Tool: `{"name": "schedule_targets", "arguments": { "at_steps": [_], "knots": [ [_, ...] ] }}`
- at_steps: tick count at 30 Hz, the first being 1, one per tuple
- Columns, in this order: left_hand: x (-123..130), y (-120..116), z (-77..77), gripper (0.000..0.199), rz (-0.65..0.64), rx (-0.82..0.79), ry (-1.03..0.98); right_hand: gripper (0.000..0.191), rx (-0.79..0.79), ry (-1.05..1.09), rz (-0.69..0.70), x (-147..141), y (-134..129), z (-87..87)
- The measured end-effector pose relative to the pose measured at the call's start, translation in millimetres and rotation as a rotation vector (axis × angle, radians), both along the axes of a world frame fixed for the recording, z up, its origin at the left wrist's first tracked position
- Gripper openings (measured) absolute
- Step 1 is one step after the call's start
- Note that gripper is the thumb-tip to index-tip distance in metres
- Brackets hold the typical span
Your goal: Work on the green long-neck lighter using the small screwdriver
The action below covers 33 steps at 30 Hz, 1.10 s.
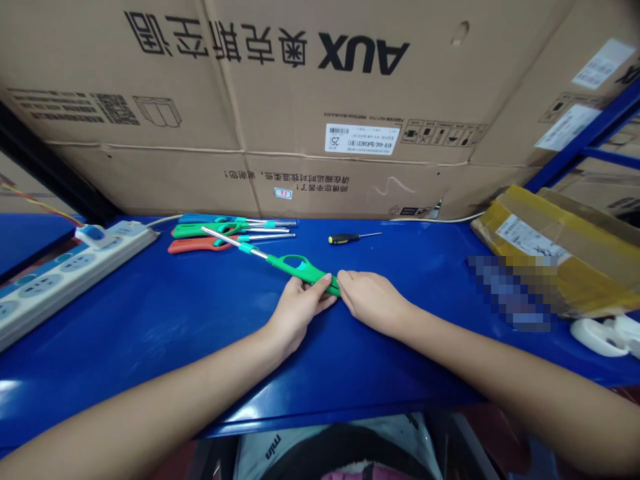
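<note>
A long-nosed green gas lighter (pixel 304 269) is held above the blue tabletop, its metal tube slanting up to the left. My left hand (pixel 295 308) is closed around the handle, with the thumb along its top. At the handle's butt end, my right hand (pixel 373 300) has its fingers curled and pressed against it; the fingertips are hidden. Behind, more lighters lie side by side: an orange one (pixel 197 246), a green one (pixel 193 231) and a blue one (pixel 200 218). A small screwdriver (pixel 345 238) with a black and yellow handle lies beyond my hands.
A white power strip (pixel 83 267) with a plug in it runs along the left. Large cardboard (pixel 280 133) stands upright at the back. On the right are a yellow-taped package (pixel 565 260), a blurred-out patch and a white object (pixel 600 337). The blue table's (pixel 350 393) front edge is near me.
</note>
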<state>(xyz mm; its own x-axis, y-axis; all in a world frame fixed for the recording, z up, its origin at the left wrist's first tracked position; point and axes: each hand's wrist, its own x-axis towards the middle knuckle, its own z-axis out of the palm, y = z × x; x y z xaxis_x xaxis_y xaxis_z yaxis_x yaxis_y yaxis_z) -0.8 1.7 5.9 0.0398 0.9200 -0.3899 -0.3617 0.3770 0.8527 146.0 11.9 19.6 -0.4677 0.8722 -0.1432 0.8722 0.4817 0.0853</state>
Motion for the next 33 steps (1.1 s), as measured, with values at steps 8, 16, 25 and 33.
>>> {"name": "schedule_targets", "arguments": {
  "at_steps": [8,16,25,33],
  "knots": [
    [-6,5,5.9,0.008,-0.220,-0.025,0.112,0.028,0.051,0.004,0.405,31,8,-3.1],
    [-25,23,27.9,0.018,-0.512,-0.004,0.364,0.030,0.174,0.178,0.427,42,40,-12.1],
    [-28,33,10.1,0.038,-0.515,0.194,0.604,0.039,0.297,0.350,0.047,30,104,-16.4],
    [-37,32,9.2,0.034,-0.765,0.336,0.654,0.037,0.274,0.286,0.021,43,96,16.4]
  ]
}}
